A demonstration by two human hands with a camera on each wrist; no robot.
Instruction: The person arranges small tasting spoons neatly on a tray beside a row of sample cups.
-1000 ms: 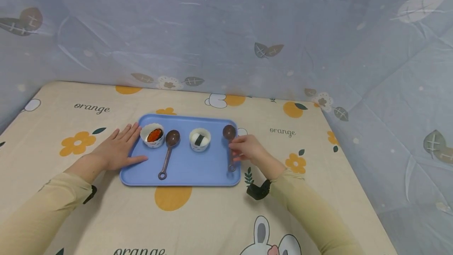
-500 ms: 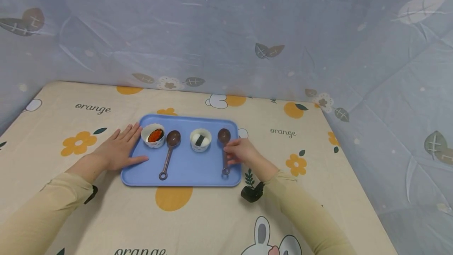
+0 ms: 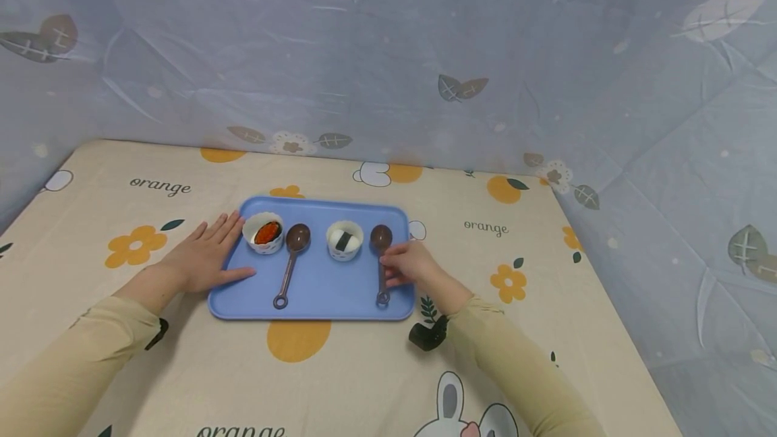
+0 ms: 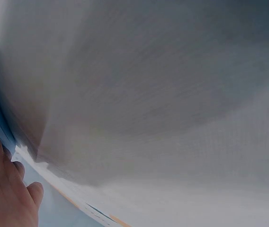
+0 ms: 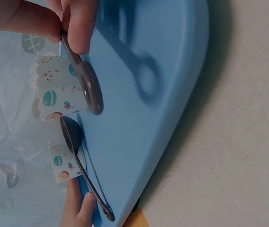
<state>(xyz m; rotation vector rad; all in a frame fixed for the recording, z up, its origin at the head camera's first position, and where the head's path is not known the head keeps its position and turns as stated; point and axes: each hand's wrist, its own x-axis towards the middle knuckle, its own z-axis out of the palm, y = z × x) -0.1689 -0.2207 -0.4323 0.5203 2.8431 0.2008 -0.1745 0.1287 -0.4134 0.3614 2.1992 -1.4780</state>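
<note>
A blue tray (image 3: pixel 340 292) lies on the patterned cloth. My right hand (image 3: pixel 409 264) pinches the handle of a brown spoon (image 3: pixel 381 238) over the tray's right side; in the right wrist view the ring end of this spoon (image 5: pixel 93 92) hangs above the tray, its shadow below. The left hand (image 3: pixel 203 258) rests spread at the tray's left edge, thumb over the rim. A second brown spoon (image 3: pixel 291 258) lies on the tray, right of a paper cup (image 3: pixel 257 243) with orange-topped sushi (image 3: pixel 268 232). Another paper cup (image 3: pixel 344 253) holds a white piece with a dark band (image 3: pixel 343 241).
The cloth (image 3: pixel 200 369) with oranges, flowers and rabbits covers the table. A grey-blue curtain (image 3: pixel 388 52) hangs behind and at the sides. A black strap-like piece (image 3: pixel 428 334) sits at the right wrist.
My right hand has carried its spoon leftward, from the tray's right rim to further inside the tray and slightly nearer the front. The left hand has stayed at the tray's edge.
</note>
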